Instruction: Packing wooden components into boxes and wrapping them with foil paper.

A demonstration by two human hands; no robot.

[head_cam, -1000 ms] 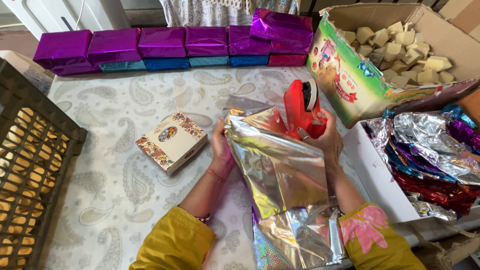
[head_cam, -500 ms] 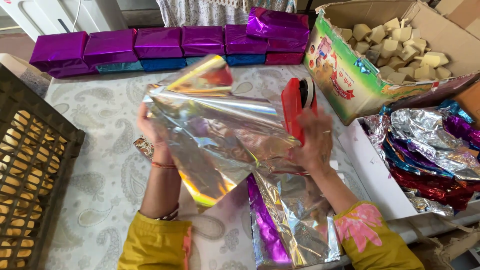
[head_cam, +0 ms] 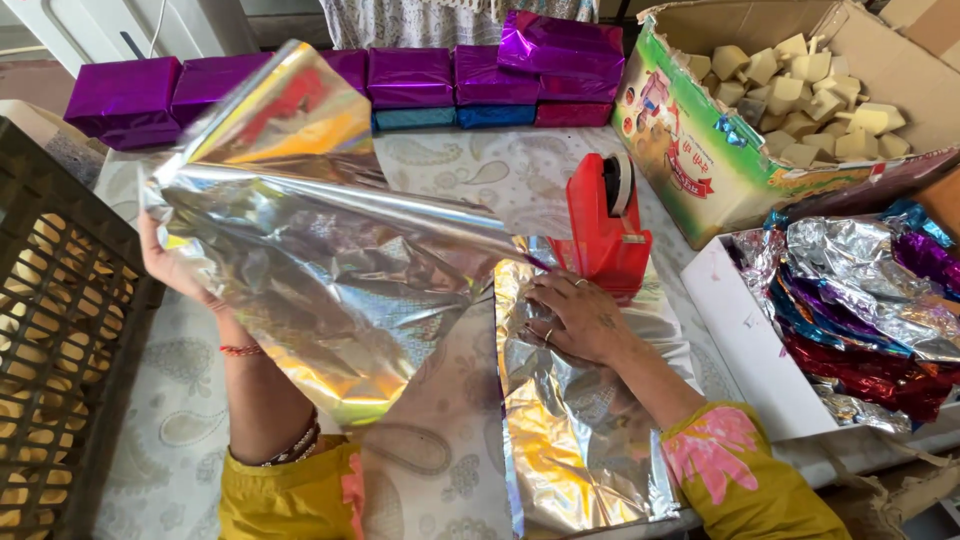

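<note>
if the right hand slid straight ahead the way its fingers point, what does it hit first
Probably the edge of the lifted foil sheet, just past the right hand, whose fingers point up-left across the foil stack. Depth is unclear; the red tape dispenser sits slightly right.

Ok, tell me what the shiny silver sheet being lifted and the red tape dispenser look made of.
Shiny silver sheet: thin metallic foil or metallised film, mirror-glossy, with rainbow glints and soft creases; which one is unclear. Red tape dispenser: apparently moulded plastic, smooth and evenly coloured.

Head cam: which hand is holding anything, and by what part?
Left hand holds a silver foil sheet by its left edge, lifted. Right hand grips nothing; it presses flat on the foil stack.
</note>
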